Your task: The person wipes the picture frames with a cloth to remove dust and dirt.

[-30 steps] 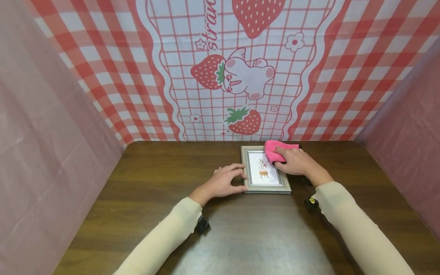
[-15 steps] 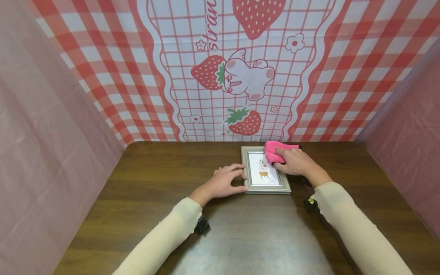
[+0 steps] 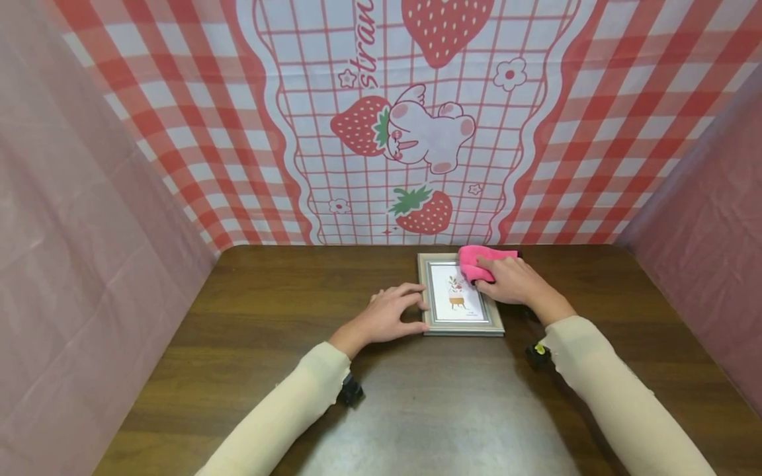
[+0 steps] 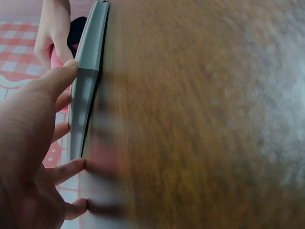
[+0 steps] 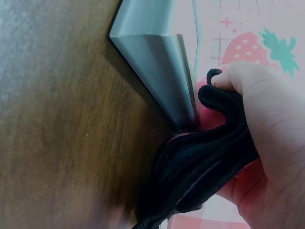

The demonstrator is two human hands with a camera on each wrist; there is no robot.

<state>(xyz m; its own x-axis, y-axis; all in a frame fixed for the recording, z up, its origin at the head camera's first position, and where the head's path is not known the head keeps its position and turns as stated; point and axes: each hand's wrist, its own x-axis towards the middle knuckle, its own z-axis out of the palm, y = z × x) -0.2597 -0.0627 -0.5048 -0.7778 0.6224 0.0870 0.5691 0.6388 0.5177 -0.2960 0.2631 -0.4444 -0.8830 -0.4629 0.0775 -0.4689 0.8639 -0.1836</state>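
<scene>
A picture frame [image 3: 497, 325] with a pale silvery border lies flat near the back of the table, a potted-plant print behind its front. My left hand [image 3: 389, 312] rests at its left edge. In the left wrist view, the thumb and some fingers touch the frame [image 4: 88, 86], while other fingertips are down on the table. A cloth [image 3: 473, 258], pink on one side and black on the other, covers the frame's upper right corner. My right hand [image 3: 512, 277] grips it. In the right wrist view, the thumb pinches a fold of the cloth's black side [image 5: 200, 167].
The brown wooden table [image 3: 286, 284] extends around the frame. Behind it hangs a red-and-white checked curtain [image 3: 238, 152] printed with strawberries. Pinkish drapes [image 3: 89, 231] close off both sides. A small black camera [image 3: 351, 391] is strapped at each wrist.
</scene>
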